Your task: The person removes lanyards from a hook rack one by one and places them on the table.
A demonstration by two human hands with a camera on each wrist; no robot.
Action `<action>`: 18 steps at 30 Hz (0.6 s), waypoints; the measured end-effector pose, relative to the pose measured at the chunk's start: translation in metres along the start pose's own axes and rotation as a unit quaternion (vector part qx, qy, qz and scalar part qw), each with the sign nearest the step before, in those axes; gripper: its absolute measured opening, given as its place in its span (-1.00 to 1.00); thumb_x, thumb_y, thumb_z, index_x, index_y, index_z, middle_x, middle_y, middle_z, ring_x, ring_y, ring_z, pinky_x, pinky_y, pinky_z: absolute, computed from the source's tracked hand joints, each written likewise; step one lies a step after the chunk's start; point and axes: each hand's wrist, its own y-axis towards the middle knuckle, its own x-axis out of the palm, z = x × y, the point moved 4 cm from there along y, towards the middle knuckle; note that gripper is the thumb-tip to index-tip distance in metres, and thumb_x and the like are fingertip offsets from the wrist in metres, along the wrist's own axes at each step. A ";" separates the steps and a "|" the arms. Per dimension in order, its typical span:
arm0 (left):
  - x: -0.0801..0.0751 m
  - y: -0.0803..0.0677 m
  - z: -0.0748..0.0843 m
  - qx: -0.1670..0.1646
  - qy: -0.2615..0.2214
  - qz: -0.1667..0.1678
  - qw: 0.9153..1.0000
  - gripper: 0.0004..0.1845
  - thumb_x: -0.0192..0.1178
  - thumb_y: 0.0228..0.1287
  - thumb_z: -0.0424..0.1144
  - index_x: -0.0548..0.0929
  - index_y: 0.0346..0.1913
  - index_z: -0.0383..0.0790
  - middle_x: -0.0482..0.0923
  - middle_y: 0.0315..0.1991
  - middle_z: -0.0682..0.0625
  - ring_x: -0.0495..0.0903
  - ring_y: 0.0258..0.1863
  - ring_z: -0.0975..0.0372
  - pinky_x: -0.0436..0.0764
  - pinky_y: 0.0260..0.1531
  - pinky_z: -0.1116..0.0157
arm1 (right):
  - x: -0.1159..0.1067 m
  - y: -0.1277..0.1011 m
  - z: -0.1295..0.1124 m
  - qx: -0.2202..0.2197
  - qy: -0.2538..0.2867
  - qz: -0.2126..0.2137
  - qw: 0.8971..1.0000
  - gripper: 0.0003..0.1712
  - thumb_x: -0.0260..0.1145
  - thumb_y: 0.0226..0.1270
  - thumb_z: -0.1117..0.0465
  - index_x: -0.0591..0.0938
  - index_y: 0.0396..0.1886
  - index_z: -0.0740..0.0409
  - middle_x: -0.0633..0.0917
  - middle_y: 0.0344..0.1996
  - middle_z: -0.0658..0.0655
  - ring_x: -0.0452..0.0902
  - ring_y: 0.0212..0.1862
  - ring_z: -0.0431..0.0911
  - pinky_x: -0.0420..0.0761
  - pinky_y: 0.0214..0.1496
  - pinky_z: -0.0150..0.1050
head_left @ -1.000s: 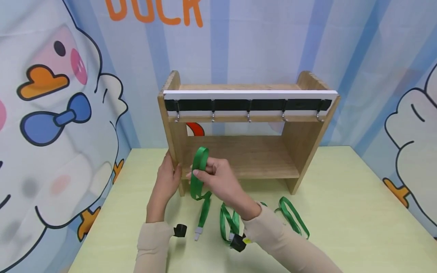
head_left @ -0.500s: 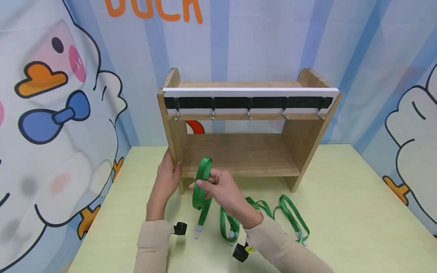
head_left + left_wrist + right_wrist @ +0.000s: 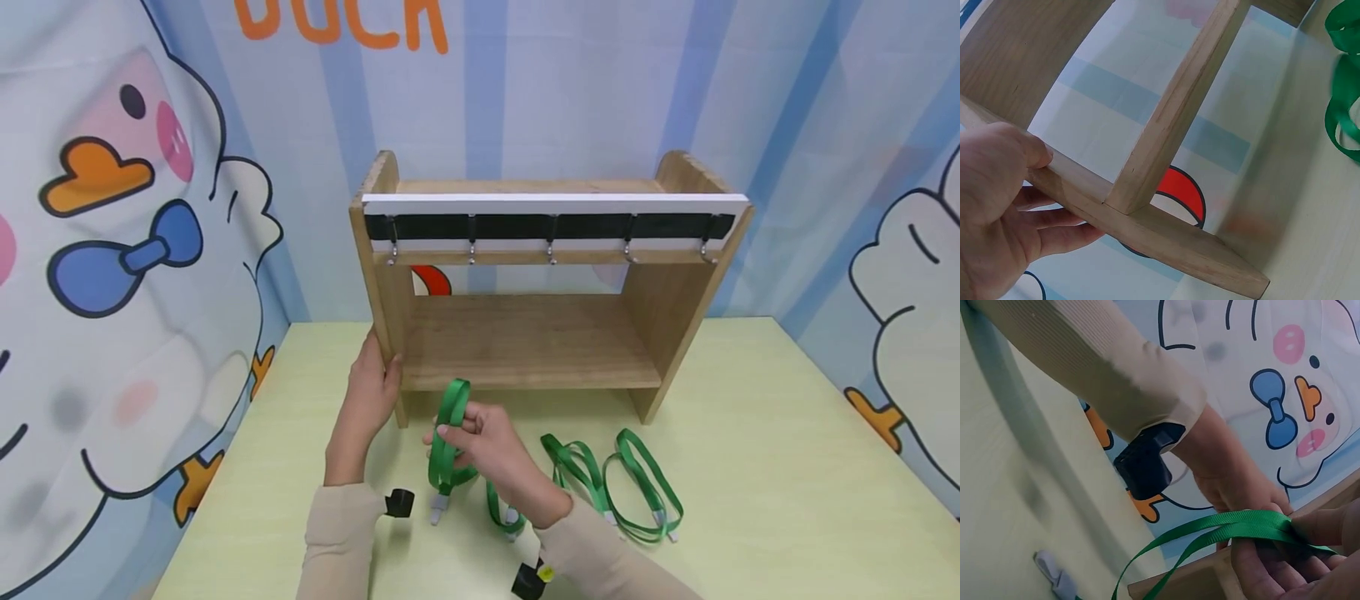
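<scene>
A person's right hand pinches a looped green lanyard between curled fingers, just above the counter before a wooden hook rack, while the left hand grips the rack's left side panel; two more green lanyards lie nearby

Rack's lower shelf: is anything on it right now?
The rack's lower shelf shows bare wood across its visible width, and the five hooks above are bare. The left hand grips the rack's left post, whose front edge covers that end of the shelf.
</scene>
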 end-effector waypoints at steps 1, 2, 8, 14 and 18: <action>0.000 0.000 0.000 -0.001 -0.002 0.000 1.000 -0.32 -0.02 0.56 -0.37 -0.05 0.57 -0.45 0.23 0.37 -0.49 0.37 0.31 -0.31 0.57 0.10 -0.24 | 0.000 0.000 0.001 0.001 0.001 -0.001 1.000 -0.82 0.22 0.50 0.35 0.62 -0.04 0.39 0.79 -0.20 0.25 0.76 -0.19 0.00 0.76 -0.21 -0.18; 0.000 0.000 0.000 -0.003 -0.003 -0.001 1.000 -0.33 -0.03 0.56 -0.37 -0.05 0.57 -0.44 0.23 0.37 -0.48 0.37 0.31 -0.30 0.57 0.10 -0.23 | 0.000 0.000 0.003 0.003 0.000 -0.001 1.000 -0.82 0.22 0.50 0.35 0.62 -0.04 0.39 0.79 -0.20 0.24 0.76 -0.20 -0.02 0.76 -0.22 -0.19; 0.000 -0.001 0.001 -0.009 -0.005 -0.004 1.000 -0.34 -0.03 0.56 -0.38 -0.04 0.56 -0.44 0.23 0.38 -0.47 0.36 0.32 -0.29 0.55 0.14 -0.23 | 0.003 0.003 0.011 0.017 0.003 -0.008 1.000 -0.81 0.23 0.49 0.35 0.62 -0.08 0.43 0.79 -0.21 0.25 0.76 -0.20 -0.01 0.75 -0.23 -0.18; 0.000 -0.001 0.002 -0.008 -0.005 -0.004 1.000 -0.34 -0.04 0.56 -0.39 -0.04 0.57 -0.41 0.24 0.38 -0.46 0.38 0.31 -0.28 0.57 0.11 -0.22 | 0.004 0.007 0.021 0.038 0.008 -0.018 0.999 -0.78 0.22 0.49 0.34 0.61 -0.06 0.48 0.79 -0.21 0.27 0.75 -0.23 -0.06 0.76 -0.25 -0.19; 0.000 0.000 0.002 -0.003 -0.007 -0.003 1.000 -0.34 -0.04 0.56 -0.40 -0.05 0.57 -0.42 0.24 0.37 -0.47 0.38 0.30 -0.29 0.58 0.10 -0.22 | 0.003 0.010 0.027 0.057 0.007 -0.024 0.998 -0.76 0.22 0.49 0.35 0.62 -0.05 0.49 0.79 -0.22 0.26 0.73 -0.32 -0.12 0.75 -0.29 -0.20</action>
